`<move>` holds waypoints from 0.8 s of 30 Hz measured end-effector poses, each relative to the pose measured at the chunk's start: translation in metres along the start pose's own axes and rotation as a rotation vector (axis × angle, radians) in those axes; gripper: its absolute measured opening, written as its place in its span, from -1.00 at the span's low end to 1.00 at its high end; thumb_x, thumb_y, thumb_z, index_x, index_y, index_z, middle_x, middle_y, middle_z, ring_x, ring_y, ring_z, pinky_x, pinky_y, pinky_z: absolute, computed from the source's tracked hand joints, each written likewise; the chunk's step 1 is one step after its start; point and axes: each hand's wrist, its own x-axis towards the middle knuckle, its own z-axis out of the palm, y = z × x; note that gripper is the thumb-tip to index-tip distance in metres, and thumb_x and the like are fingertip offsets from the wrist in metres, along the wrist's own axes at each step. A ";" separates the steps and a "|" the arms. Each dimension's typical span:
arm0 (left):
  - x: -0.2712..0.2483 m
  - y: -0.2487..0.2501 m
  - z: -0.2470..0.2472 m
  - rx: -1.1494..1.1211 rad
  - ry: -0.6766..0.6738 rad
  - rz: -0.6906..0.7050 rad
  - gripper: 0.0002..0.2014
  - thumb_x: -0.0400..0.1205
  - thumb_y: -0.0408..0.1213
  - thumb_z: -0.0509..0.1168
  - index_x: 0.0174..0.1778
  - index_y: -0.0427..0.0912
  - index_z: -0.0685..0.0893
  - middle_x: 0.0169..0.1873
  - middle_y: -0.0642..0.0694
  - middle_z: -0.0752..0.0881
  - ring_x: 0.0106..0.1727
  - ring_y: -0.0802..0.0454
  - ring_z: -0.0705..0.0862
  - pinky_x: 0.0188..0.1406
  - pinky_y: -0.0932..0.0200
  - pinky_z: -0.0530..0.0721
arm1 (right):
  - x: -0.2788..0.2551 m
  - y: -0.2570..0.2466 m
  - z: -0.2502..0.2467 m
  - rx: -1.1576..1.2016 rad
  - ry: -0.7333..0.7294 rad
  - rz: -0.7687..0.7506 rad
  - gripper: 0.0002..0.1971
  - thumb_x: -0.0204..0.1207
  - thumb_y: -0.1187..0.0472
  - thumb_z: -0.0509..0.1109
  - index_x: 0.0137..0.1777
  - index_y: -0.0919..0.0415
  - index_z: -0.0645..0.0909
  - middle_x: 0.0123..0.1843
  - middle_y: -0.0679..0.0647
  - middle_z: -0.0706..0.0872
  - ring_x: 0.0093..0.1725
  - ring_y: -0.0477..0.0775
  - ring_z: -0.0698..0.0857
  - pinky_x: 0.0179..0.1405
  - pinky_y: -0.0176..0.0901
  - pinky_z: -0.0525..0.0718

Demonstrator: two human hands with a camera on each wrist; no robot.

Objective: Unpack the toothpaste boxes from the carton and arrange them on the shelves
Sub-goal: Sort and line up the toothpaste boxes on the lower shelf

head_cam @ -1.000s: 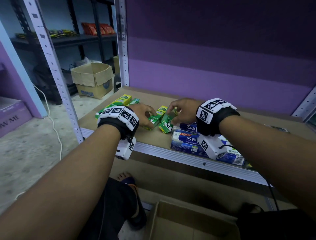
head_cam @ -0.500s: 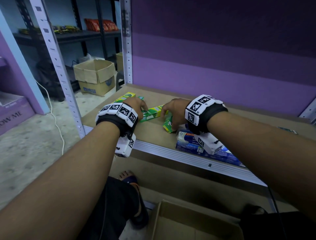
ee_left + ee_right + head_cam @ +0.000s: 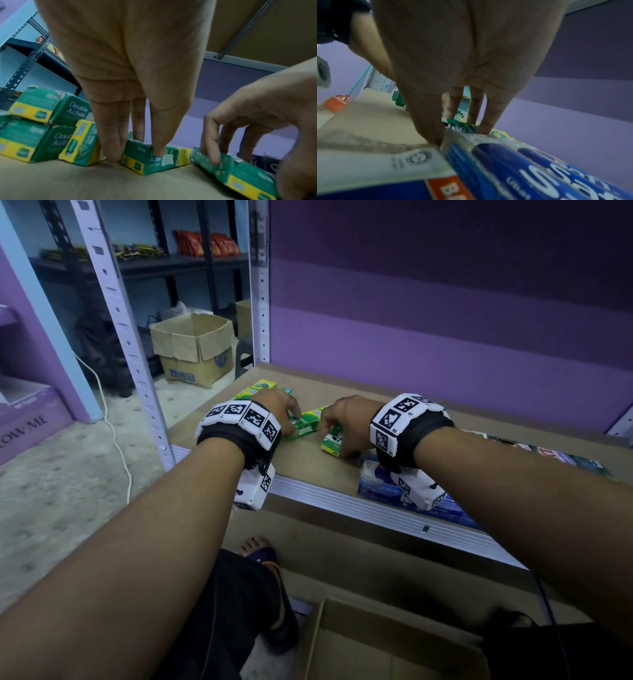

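Down on the shelf (image 3: 308, 460), near its front edge, the left hand (image 3: 274, 409) pinches one green toothpaste box (image 3: 154, 158) between thumb and fingers. Just beside it, the right hand (image 3: 346, 419) grips a second green box (image 3: 331, 444), apparently tilted. Blue boxes (image 3: 522, 169) lie at the front edge.

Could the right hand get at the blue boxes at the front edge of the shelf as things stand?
Probably yes. The right hand is holding a green box, and the blue boxes lie uncovered just under its wrist, so it would only need to let go first.
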 end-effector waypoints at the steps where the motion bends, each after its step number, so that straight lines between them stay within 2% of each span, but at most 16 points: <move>1: -0.001 0.001 0.000 -0.006 0.004 0.002 -0.59 0.54 -0.21 0.51 0.32 -0.08 0.70 0.19 -0.12 0.74 0.26 -0.10 0.65 0.26 0.09 0.60 | 0.000 0.001 0.000 0.020 0.023 -0.004 -0.58 0.40 0.23 0.54 0.27 0.02 0.63 0.26 0.09 0.67 0.20 0.13 0.64 0.12 -0.14 0.66; 3: -0.001 0.002 0.001 -0.013 0.018 0.009 -0.58 0.52 -0.17 0.54 0.30 -0.10 0.71 0.18 -0.14 0.74 0.27 -0.10 0.64 0.26 0.07 0.59 | -0.003 0.005 -0.003 0.082 0.070 -0.009 -0.59 0.40 0.19 0.56 0.27 0.02 0.65 0.24 0.06 0.69 0.20 0.12 0.65 0.06 -0.21 0.60; 5: -0.001 0.003 0.001 -0.013 0.022 0.011 -0.59 0.51 -0.23 0.54 0.28 -0.10 0.71 0.18 -0.15 0.74 0.25 -0.11 0.65 0.25 0.08 0.61 | -0.007 0.012 -0.005 0.154 0.135 -0.008 -0.61 0.42 0.16 0.56 0.26 0.04 0.67 0.22 0.03 0.70 0.19 0.10 0.65 -0.02 -0.26 0.50; 7: 0.000 0.003 0.001 0.002 0.011 0.007 -0.59 0.51 -0.27 0.52 0.30 -0.10 0.70 0.19 -0.15 0.73 0.25 -0.12 0.66 0.26 0.07 0.61 | -0.009 0.021 -0.008 0.245 0.222 0.005 -0.66 0.47 0.17 0.51 0.25 0.05 0.66 0.22 0.01 0.72 0.18 0.10 0.66 0.00 -0.28 0.49; 12: 0.000 0.003 -0.002 0.035 -0.024 0.016 -0.55 0.54 -0.31 0.49 0.37 -0.10 0.67 0.24 -0.12 0.73 0.30 -0.10 0.65 0.32 0.09 0.58 | -0.004 0.049 -0.012 0.590 0.472 0.183 -0.70 0.49 0.14 0.51 0.20 0.05 0.62 0.23 -0.05 0.74 0.06 -0.03 0.67 0.05 -0.33 0.50; 13: 0.000 0.002 -0.002 0.039 -0.032 0.022 -0.56 0.54 -0.33 0.48 0.37 -0.10 0.67 0.24 -0.13 0.73 0.31 -0.09 0.64 0.33 0.08 0.57 | -0.001 0.054 -0.013 0.669 0.516 0.221 -0.71 0.50 0.14 0.51 0.20 0.07 0.62 0.22 -0.03 0.75 0.06 0.00 0.70 0.13 -0.26 0.58; 15: 0.000 0.001 -0.003 0.046 -0.047 0.039 -0.56 0.55 -0.37 0.46 0.38 -0.10 0.67 0.25 -0.13 0.73 0.33 -0.09 0.64 0.34 0.08 0.57 | 0.003 0.063 -0.015 0.839 0.570 0.282 -0.75 0.55 0.16 0.50 0.18 0.13 0.61 0.17 0.04 0.75 0.10 0.14 0.76 0.21 0.05 0.71; 17: 0.000 0.000 -0.004 0.046 -0.058 0.063 -0.55 0.55 -0.41 0.44 0.38 -0.10 0.67 0.26 -0.12 0.73 0.33 -0.08 0.64 0.34 0.09 0.56 | 0.005 0.068 -0.017 1.012 0.580 0.316 -0.86 0.59 0.21 0.46 0.08 0.11 0.57 0.07 0.08 0.73 0.10 0.24 0.78 0.14 0.22 0.76; 20: 0.001 -0.003 -0.006 0.034 -0.094 0.097 -0.53 0.55 -0.47 0.43 0.39 -0.11 0.65 0.29 -0.11 0.71 0.35 -0.04 0.64 0.36 0.12 0.55 | 0.007 0.073 -0.020 1.173 0.606 0.346 -0.87 0.62 0.25 0.42 -0.04 0.04 0.52 -0.02 0.06 0.68 0.07 0.24 0.80 0.04 0.25 0.80; 24: 0.004 -0.008 -0.007 -0.007 -0.126 0.127 -0.51 0.54 -0.52 0.43 0.39 -0.13 0.65 0.31 -0.13 0.70 0.36 -0.01 0.64 0.35 0.14 0.56 | 0.010 0.073 -0.021 1.229 0.623 0.365 -0.90 0.64 0.19 0.40 0.03 0.08 0.51 0.12 0.11 0.63 0.04 0.27 0.81 -0.02 0.23 0.82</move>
